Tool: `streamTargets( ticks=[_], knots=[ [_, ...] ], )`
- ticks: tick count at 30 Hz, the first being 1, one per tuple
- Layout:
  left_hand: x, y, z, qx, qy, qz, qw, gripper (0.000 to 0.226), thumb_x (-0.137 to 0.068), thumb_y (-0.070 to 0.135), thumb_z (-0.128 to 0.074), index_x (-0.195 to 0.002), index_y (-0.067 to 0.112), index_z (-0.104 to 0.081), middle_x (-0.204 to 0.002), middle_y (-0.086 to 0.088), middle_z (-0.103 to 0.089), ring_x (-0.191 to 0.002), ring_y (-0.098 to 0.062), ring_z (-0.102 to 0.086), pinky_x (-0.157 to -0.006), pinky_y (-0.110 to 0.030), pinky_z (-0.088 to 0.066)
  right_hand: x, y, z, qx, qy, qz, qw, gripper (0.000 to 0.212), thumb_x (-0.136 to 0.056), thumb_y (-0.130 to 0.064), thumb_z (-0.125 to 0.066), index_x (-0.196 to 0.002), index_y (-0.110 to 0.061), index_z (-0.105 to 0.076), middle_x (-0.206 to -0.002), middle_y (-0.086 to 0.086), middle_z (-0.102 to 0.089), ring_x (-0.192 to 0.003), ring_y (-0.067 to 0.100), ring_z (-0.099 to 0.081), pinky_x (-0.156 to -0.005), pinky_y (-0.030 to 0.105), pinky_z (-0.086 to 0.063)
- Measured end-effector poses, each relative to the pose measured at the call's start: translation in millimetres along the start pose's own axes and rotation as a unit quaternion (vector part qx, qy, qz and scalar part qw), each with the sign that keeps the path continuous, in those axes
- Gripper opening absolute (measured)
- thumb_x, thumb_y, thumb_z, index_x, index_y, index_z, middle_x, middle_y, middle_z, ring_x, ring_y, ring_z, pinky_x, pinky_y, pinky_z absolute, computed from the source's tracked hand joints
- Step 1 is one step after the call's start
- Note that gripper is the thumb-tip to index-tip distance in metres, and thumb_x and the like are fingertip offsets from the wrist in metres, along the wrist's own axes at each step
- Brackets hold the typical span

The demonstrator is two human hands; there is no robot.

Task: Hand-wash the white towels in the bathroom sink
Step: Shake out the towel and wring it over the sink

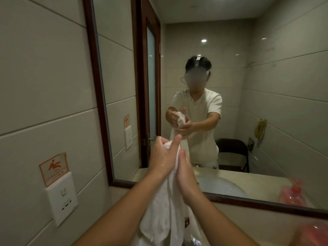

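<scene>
Fingers [177, 139] of the left hand [162, 157] curl over the top of the white towel [165, 210]; the right hand [186, 174] grips it just below, the rest hanging down.

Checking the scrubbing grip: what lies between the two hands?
The white towel, gripped between left hand and right hand, hanging down below; head view.

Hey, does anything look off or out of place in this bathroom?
Little stands out. The towel, held up by the left hand and right hand, has small dark marks low on its right side; stain or print, I cannot tell. Nothing looks spilled or broken.
</scene>
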State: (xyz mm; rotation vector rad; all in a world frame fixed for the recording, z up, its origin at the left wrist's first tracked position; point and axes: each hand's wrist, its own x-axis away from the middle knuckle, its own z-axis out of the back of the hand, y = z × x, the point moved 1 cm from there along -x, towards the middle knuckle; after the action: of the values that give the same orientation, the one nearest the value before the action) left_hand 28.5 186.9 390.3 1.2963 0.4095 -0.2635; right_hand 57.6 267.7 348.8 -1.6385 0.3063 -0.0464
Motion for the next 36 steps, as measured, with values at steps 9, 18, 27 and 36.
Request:
streamTargets(
  ticks=[9, 18, 27, 36],
  knots=[
    [-4.3, -7.2, 9.2, 0.123, -0.232, 0.044, 0.964, 0.075, -0.072, 0.062, -0.074, -0.133, 0.024, -0.052, -0.133, 0.014, -0.057, -0.108, -0.005, -0.068, -0.082, -0.021, -0.055, -13.4, -9.1, 18.6, -0.059, 0.086, -0.051, 0.993, 0.041, -0.106, -0.066, -0.035, -0.115, -0.036, -0.063, -0.114, 0.003, -0.075, -0.105, 0.024, -0.074, -0.097, 0.052, -0.059],
    [23.3, 0.2, -58.6, 0.09, -0.126, 0.046, 0.987, 0.038, -0.086, 0.048, -0.081, -0.093, 0.014, -0.067, -0.085, -0.002, -0.073, -0.077, -0.013, -0.071, -0.065, -0.026, -0.054, -8.5, 16.4, 68.6, 0.016, 0.145, -0.112, 0.983, 0.071, -0.102, -0.07, -0.04, -0.132, -0.008, -0.06, -0.111, 0.007, -0.065, -0.103, 0.022, -0.066, -0.087, 0.043, -0.054],
    [42.6, 35.4, -136.1, 0.125, 0.03, 0.058, 0.99, 0.032, -0.09, 0.041, -0.08, -0.092, 0.016, -0.06, -0.082, 0.006, -0.061, -0.074, -0.006, -0.058, -0.058, -0.014, -0.044, 52.3, 27.1, 122.6, -0.14, 0.002, -0.299, 0.944, 0.101, -0.082, -0.096, -0.035, -0.151, -0.024, -0.046, -0.119, 0.021, -0.071, -0.094, 0.038, -0.076, -0.072, 0.053, -0.065],
    [79.5, 28.2, -131.2, 0.157, 0.09, 0.057, 0.982, 0.036, -0.089, 0.045, -0.08, -0.078, 0.021, -0.055, -0.074, 0.005, -0.059, -0.063, -0.002, -0.057, -0.062, -0.018, -0.048, 12.4, 88.4, 162.5, -0.356, 0.129, -0.312, 0.871, 0.074, -0.093, -0.065, -0.067, -0.148, -0.017, -0.051, -0.136, 0.017, -0.068, -0.126, 0.041, -0.064, -0.109, 0.067, -0.047]
  ],
)
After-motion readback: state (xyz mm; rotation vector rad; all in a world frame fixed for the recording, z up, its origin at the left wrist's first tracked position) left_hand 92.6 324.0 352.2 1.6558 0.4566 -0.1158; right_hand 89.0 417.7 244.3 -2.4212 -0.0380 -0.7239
